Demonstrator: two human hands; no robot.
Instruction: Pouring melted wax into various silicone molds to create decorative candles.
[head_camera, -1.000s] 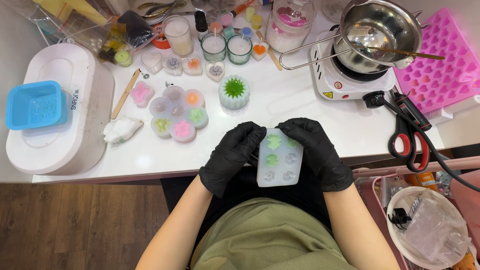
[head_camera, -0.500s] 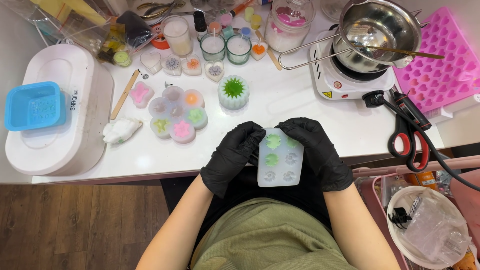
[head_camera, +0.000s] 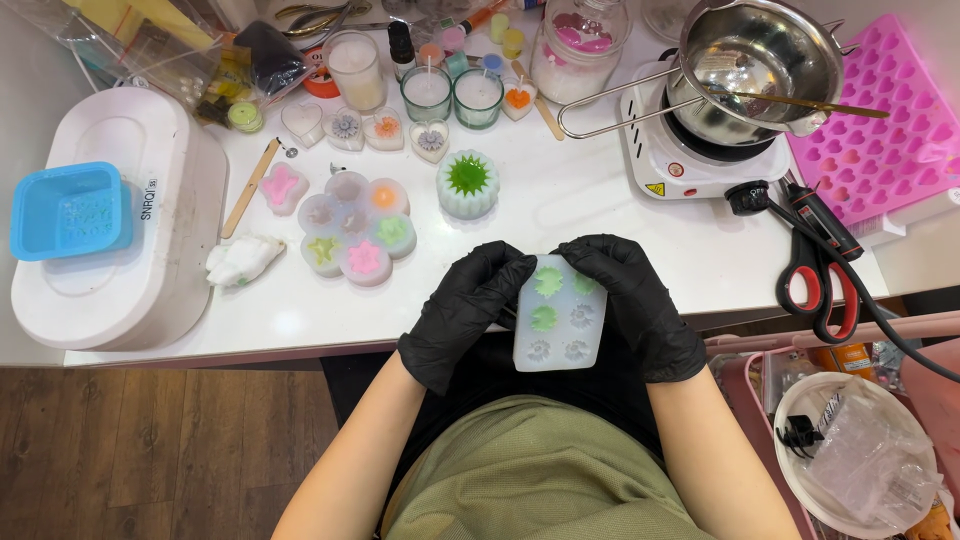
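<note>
I hold a clear rectangular silicone mould (head_camera: 558, 325) over the front edge of the white table (head_camera: 560, 205). Its cavities are flower-shaped, the upper ones filled with green wax. My left hand (head_camera: 462, 313), in a black glove, grips the mould's left side with fingers curled over the top left corner. My right hand (head_camera: 632, 300), also black-gloved, grips the right side and top right corner. Both thumbs lie on the mould's upper part.
A round flower-shaped mould (head_camera: 355, 228) with coloured wax and a green-filled round mould (head_camera: 467, 184) lie ahead. A steel pot (head_camera: 752, 55) sits on a white hotplate, a pink heart mould (head_camera: 880, 130) and scissors (head_camera: 815, 275) to the right, a white machine (head_camera: 120, 235) left.
</note>
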